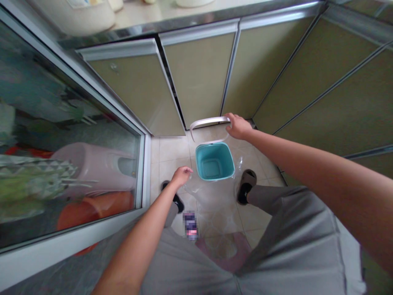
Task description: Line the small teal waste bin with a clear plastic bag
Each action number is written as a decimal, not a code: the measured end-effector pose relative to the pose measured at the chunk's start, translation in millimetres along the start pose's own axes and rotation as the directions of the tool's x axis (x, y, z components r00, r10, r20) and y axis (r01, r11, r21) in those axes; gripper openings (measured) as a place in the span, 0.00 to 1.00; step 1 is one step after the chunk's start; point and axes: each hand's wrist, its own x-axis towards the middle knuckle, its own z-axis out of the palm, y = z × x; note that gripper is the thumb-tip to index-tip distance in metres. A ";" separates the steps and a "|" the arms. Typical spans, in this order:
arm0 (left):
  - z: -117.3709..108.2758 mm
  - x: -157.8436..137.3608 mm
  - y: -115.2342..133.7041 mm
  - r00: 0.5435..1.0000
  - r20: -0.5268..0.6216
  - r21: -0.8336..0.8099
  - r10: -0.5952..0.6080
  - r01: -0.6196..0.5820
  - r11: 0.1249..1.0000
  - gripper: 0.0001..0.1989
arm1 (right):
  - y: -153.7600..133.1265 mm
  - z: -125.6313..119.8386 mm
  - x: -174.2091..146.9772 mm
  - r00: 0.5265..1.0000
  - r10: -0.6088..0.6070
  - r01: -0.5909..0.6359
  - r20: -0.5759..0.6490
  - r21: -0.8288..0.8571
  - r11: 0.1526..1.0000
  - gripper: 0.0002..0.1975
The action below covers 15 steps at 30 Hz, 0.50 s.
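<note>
A teal square bin (215, 162) stands upright on the tiled floor between my feet, and its inside shows no contents. My right hand (238, 126) is closed on the right end of a white rim ring (208, 121), which is held tilted above the bin's back edge. To the left of the bin, my left hand (181, 176) has its fingers loosely stretched toward it, apart from its wall. Thin clear plastic film (199, 191) lies around the bin's front and sides, close to my left fingertips; whether they touch it is unclear.
Cabinet doors (196, 73) line the back under a countertop (147, 20); the left door (135, 90) stands ajar. A framed glass door (144, 172) is at left, with a pink container and orange bucket behind it. A pixelated packet (190, 225) lies on the floor.
</note>
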 end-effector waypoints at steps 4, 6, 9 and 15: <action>2.6 -1.2 2.8 0.999 0.042 -0.030 -0.022 0.023 0.999 0.08 | 5.5 0.0 -39.8 0.998 -0.035 0.038 0.058 -0.061 0.997 0.17; 3.9 -1.5 2.2 0.999 0.041 -0.052 -0.021 0.023 0.998 0.07 | 8.6 5.4 -63.2 0.989 -0.079 0.089 0.123 -0.078 0.993 0.12; 6.4 -1.3 -0.6 0.999 0.026 -0.070 -0.020 0.021 0.997 0.06 | 11.1 21.5 -96.0 0.966 -0.128 0.149 0.225 -0.079 0.986 0.10; 12.8 -0.8 -5.1 0.999 0.017 -0.077 -0.027 0.028 0.997 0.04 | 16.4 64.5 -136.1 0.927 -0.133 0.182 0.351 -0.111 0.977 0.18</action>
